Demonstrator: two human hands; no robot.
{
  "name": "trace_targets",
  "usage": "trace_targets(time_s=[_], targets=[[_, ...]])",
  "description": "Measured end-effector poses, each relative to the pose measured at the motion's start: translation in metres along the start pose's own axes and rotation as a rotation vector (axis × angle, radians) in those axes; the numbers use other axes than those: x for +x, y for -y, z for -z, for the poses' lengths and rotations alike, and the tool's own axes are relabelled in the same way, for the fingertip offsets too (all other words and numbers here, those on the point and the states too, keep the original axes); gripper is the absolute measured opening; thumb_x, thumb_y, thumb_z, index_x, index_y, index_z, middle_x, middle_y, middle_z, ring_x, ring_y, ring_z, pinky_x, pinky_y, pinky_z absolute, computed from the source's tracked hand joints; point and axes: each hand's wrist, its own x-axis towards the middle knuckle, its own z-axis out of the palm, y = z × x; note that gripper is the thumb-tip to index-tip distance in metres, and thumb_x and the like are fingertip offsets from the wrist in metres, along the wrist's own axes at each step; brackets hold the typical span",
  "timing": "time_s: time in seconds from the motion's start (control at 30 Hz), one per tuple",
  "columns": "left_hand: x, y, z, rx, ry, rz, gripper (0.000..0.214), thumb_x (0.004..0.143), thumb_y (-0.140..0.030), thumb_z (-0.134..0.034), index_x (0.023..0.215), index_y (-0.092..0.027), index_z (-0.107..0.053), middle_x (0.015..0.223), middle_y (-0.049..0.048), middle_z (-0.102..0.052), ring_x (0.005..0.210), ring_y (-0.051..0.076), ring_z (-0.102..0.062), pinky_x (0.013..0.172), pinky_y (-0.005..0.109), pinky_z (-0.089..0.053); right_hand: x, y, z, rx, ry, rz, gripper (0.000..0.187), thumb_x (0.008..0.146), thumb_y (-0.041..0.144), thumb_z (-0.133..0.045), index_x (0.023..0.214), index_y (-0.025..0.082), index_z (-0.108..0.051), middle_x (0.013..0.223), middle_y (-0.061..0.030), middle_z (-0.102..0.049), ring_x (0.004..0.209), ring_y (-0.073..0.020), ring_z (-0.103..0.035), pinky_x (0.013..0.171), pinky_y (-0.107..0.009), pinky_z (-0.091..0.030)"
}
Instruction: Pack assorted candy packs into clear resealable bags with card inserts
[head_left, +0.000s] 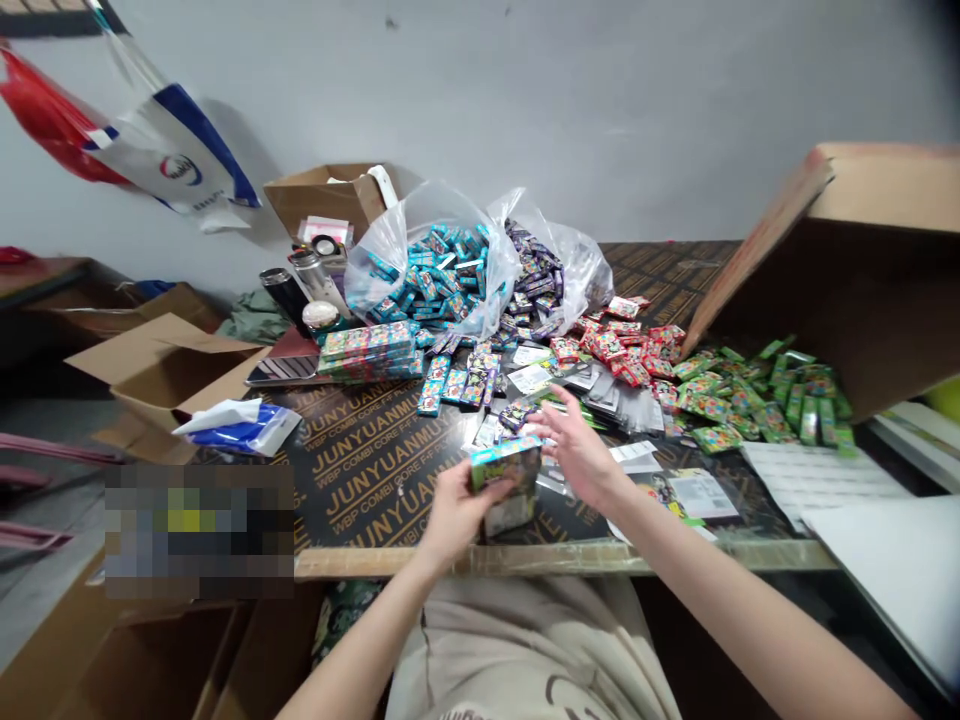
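Observation:
My left hand point(454, 510) is closed round a small stack of colourful card packs point(508, 478), held just above the near edge of the dark table point(360, 470). My right hand point(577, 445) hovers beside the stack with fingers spread, holding nothing. It is over loose clear sleeves and packs point(525, 400). Behind lie blue packs in a clear bag point(435, 270), purple packs in a second bag point(540, 275), a red pile point(626, 345) and a green pile point(757, 395).
A large tipped cardboard box point(862, 270) stands at the right, open boxes point(169, 365) at the left and back. Flasks point(300, 285) stand by the bags. White sheets point(825, 475) lie front right. A blue-white bag point(240, 425) lies front left.

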Motion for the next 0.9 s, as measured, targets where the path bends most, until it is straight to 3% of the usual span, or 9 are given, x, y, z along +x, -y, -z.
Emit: trace_targets(time_s=[0.13, 0.2, 0.27, 0.4, 0.53, 0.63, 0.73, 0.83, 0.9], targets=[[0.007, -0.009, 0.074, 0.500, -0.253, -0.131, 0.035, 0.078, -0.030, -0.056, 0.112, -0.020, -0.057, 0.103, 0.0061, -0.067, 0.092, 0.024, -0.061, 0.085, 0.036, -0.045, 0.018, -0.008, 0.043, -0.178, -0.236, 0.252, 0.052, 0.081, 0.052, -0.044, 0.127, 0.030, -0.034, 0.104, -0.0039, -0.057, 0.090, -0.0172, -0.057, 0.073, -0.030, -0.045], [0.023, 0.007, 0.113, 0.901, -0.341, -0.043, 0.038, 0.080, -0.028, -0.050, 0.117, -0.022, -0.055, 0.110, 0.0093, -0.064, 0.095, 0.029, -0.060, 0.086, 0.043, -0.042, 0.025, -0.018, 0.063, -0.346, -0.285, 0.369, 0.044, 0.081, 0.049, -0.046, 0.118, 0.026, -0.046, 0.100, -0.0052, -0.058, 0.090, -0.0189, -0.056, 0.077, -0.033, -0.043], [0.044, 0.036, 0.142, 1.153, -0.325, 0.062, 0.042, 0.081, -0.020, -0.042, 0.122, -0.018, -0.051, 0.115, 0.0137, -0.060, 0.100, 0.033, -0.057, 0.087, 0.048, -0.040, 0.030, -0.031, 0.075, -0.571, -0.246, 0.451, 0.035, 0.080, 0.044, -0.050, 0.105, 0.021, -0.056, 0.097, -0.0065, -0.060, 0.091, -0.0208, -0.054, 0.081, -0.035, -0.041], [0.085, 0.097, 0.171, 1.290, -0.165, 0.078, 0.047, 0.078, -0.014, -0.039, 0.124, -0.013, -0.048, 0.129, 0.0154, -0.050, 0.120, 0.032, -0.042, 0.101, 0.052, -0.022, 0.034, -0.054, 0.075, -1.015, -0.088, 0.478, 0.024, 0.078, 0.035, -0.056, 0.094, 0.020, -0.064, 0.099, -0.0078, -0.062, 0.097, -0.0240, -0.050, 0.085, -0.038, -0.036], [0.115, 0.117, 0.181, 1.239, -0.125, 0.089, 0.053, 0.077, -0.018, -0.040, 0.129, -0.009, -0.041, 0.137, 0.0185, -0.039, 0.127, 0.035, -0.032, 0.099, 0.055, -0.024, 0.036, -0.065, 0.071, -1.308, -0.053, 0.391, 0.032, 0.077, 0.036, -0.058, 0.107, 0.023, -0.060, 0.110, -0.0094, -0.057, 0.104, -0.0265, -0.045, 0.081, -0.038, -0.033], [0.124, 0.109, 0.169, 1.213, -0.141, 0.068, 0.050, 0.081, -0.020, -0.035, 0.129, -0.009, -0.041, 0.139, 0.0183, -0.035, 0.130, 0.034, -0.028, 0.101, 0.057, -0.018, 0.037, -0.068, 0.073, -1.474, -0.076, 0.301, 0.066, 0.058, 0.053, -0.070, 0.113, 0.020, -0.054, 0.108, -0.0132, -0.054, 0.102, -0.0305, -0.043, 0.080, -0.040, -0.032], [0.109, 0.098, 0.124, 1.139, -0.193, -0.080, 0.047, 0.085, -0.030, -0.034, 0.127, -0.011, -0.043, 0.139, 0.0171, -0.036, 0.131, 0.028, -0.027, 0.106, 0.049, -0.016, 0.041, -0.071, 0.070, -1.559, -0.080, 0.221, 0.086, 0.035, 0.060, -0.077, 0.104, 0.014, -0.055, 0.104, -0.0169, -0.053, 0.098, -0.0331, -0.043, 0.079, -0.042, -0.031], [0.078, 0.095, 0.060, 0.990, 0.096, -0.223, 0.048, 0.084, -0.043, -0.042, 0.127, -0.022, -0.043, 0.137, 0.0116, -0.040, 0.129, 0.025, -0.032, 0.105, 0.049, -0.019, 0.047, -0.073, 0.063, -1.496, -0.085, 0.171, 0.076, 0.032, 0.053, -0.080, 0.091, 0.012, -0.056, 0.100, -0.0172, -0.055, 0.097, -0.0338, -0.045, 0.079, -0.041, -0.031], [0.059, 0.098, 0.025, 0.950, 0.241, -0.186, 0.059, 0.080, -0.050, -0.047, 0.133, -0.025, -0.036, 0.140, 0.0123, -0.035, 0.131, 0.028, -0.027, 0.104, 0.053, -0.018, 0.051, -0.072, 0.059, -1.426, -0.079, 0.151, 0.058, 0.041, 0.047, -0.080, 0.084, 0.014, -0.057, 0.090, -0.0120, -0.060, 0.090, -0.0297, -0.050, 0.077, -0.036, -0.032]])
